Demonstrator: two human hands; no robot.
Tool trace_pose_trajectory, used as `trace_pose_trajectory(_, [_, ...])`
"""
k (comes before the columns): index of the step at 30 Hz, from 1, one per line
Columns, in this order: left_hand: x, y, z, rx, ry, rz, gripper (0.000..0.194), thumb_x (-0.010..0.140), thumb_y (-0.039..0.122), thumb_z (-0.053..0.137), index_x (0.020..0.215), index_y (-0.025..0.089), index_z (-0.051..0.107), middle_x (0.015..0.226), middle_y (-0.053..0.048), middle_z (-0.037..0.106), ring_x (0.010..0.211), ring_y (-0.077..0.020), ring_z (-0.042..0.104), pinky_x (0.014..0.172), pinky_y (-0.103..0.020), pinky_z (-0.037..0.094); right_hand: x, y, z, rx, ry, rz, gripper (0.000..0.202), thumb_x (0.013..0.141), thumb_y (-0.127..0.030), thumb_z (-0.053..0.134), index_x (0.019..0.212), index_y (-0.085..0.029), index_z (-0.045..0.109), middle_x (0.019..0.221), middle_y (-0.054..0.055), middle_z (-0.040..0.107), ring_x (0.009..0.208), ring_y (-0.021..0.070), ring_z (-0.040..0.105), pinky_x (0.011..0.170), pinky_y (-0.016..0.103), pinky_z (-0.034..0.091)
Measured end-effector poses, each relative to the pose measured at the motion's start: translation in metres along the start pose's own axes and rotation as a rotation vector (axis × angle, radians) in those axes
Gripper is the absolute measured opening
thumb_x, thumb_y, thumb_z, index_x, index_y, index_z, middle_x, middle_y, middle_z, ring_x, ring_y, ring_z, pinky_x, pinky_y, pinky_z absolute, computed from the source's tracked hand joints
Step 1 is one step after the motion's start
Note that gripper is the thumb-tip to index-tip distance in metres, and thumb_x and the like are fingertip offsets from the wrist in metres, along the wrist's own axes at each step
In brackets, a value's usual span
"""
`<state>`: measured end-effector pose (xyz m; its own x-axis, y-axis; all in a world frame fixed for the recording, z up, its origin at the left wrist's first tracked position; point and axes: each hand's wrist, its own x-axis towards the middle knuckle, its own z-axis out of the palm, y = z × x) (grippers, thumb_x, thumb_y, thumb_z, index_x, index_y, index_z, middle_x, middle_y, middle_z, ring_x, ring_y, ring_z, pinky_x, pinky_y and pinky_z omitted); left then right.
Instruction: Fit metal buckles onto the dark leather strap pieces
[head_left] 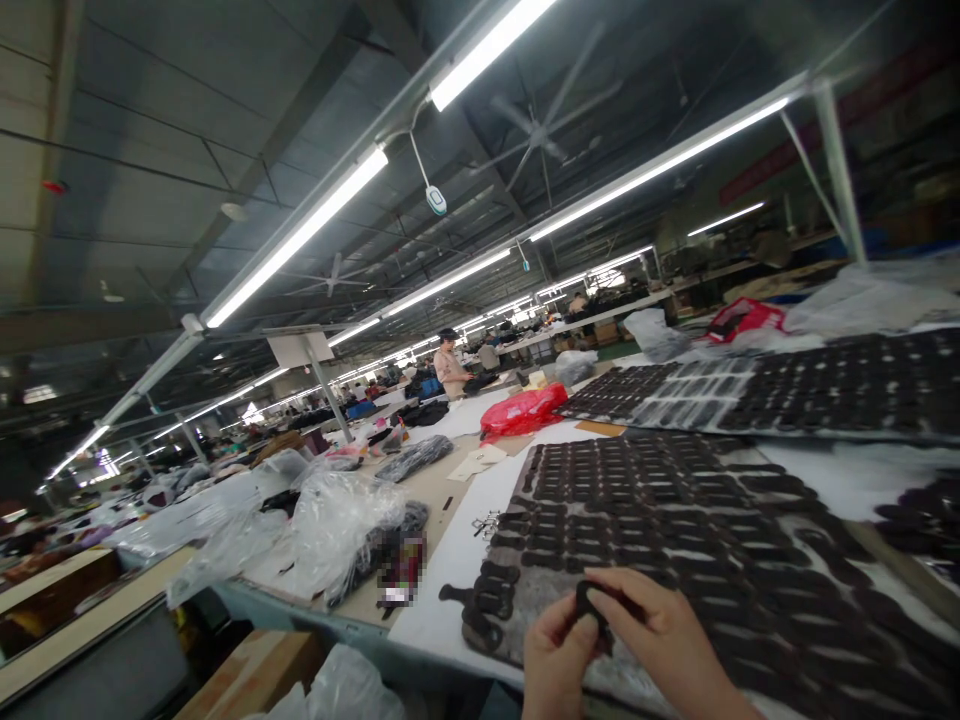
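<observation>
Grip: left hand [553, 655] and right hand [667, 640] both pinch one small dark piece [588, 604], fingertips nearly closed, over the near sheet [541, 592] on the bench [435, 490]. Near sheet judged mostly covered by dark strips [637, 485] in rows, a grey patch bare beside the hands; beyond, a second sheet [694, 395] carries similar rows, with a paler striped section.

"Where could a hand pass?"

"Along the bare white sheet [448, 548], between the rows of dark pieces [622, 500] and the clear plastic bag [337, 515]."

"Anything in the way?"

"Small metal clips [486, 524] beside the rows, and one dark piece jutting out nearer us."

"Farther off?"

"The red plastic bag [523, 412] bulges up beyond the rows. Above them, there's open air below the lights [667, 165]."
</observation>
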<state>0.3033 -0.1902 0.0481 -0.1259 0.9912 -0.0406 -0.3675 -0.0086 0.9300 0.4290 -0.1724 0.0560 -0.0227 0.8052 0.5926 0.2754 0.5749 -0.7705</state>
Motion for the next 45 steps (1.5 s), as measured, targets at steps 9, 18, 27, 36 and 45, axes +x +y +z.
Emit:
trace_pose_trajectory(9, [0.017, 0.018, 0.016, 0.063, -0.142, 0.158, 0.028, 0.072, 0.024, 0.068, 0.097, 0.014, 0.071, 0.094, -0.008, 0.07, 0.083, -0.0171, 0.06, 0.077, -0.028, 0.047, 0.013, 0.003, -0.015, 0.114, 0.077, 0.041, 0.035, 0.079, -0.029, 0.065, 0.113, -0.02, 0.064, 0.097, 0.006, 0.067, 0.084, 0.0185, 0.063, 0.077, 0.03, 0.053])
trace_pose_trajectory(18, [0.035, 0.014, 0.019, -0.025, -0.087, 0.109, 0.022, 0.068, 0.022, 0.071, 0.089, 0.014, 0.072, 0.082, -0.005, 0.071, 0.072, -0.0133, 0.06, 0.068, -0.024, 0.048, 0.024, 0.008, -0.004, 0.001, 0.13, 0.032, 0.025, 0.082, -0.024, 0.063, 0.106, -0.021, 0.068, 0.097, 0.006, 0.068, 0.088, 0.019, 0.063, 0.078, 0.03, 0.052])
trace_pose_trajectory(27, [0.04, 0.009, 0.016, -0.007, -0.116, 0.104, 0.031, 0.072, 0.024, 0.069, 0.102, 0.014, 0.069, 0.089, -0.007, 0.07, 0.076, -0.014, 0.06, 0.07, -0.025, 0.05, 0.026, 0.007, 0.002, -0.009, 0.177, 0.052, 0.023, 0.083, -0.025, 0.061, 0.104, -0.022, 0.069, 0.097, 0.005, 0.069, 0.087, 0.0184, 0.064, 0.078, 0.029, 0.054])
trace_pose_trajectory(36, [0.036, -0.002, 0.025, -0.038, -0.032, 0.061, 0.043, 0.066, 0.028, 0.075, 0.106, 0.015, 0.069, 0.084, -0.007, 0.071, 0.073, -0.0159, 0.063, 0.07, -0.028, 0.052, 0.015, 0.021, -0.007, -0.089, 0.197, 0.061, 0.024, 0.082, -0.032, 0.061, 0.101, -0.022, 0.071, 0.099, 0.005, 0.069, 0.089, 0.0197, 0.066, 0.068, 0.02, 0.057])
trace_pose_trajectory(45, [0.032, 0.004, 0.027, 0.192, -0.065, 0.2, 0.028, 0.075, 0.028, 0.065, 0.099, 0.015, 0.072, 0.104, -0.011, 0.069, 0.099, -0.0249, 0.062, 0.094, -0.039, 0.046, 0.011, 0.025, -0.015, -0.177, 0.203, 0.028, 0.025, 0.08, -0.039, 0.061, 0.097, -0.024, 0.072, 0.096, 0.004, 0.069, 0.086, 0.02, 0.066, 0.072, 0.023, 0.057])
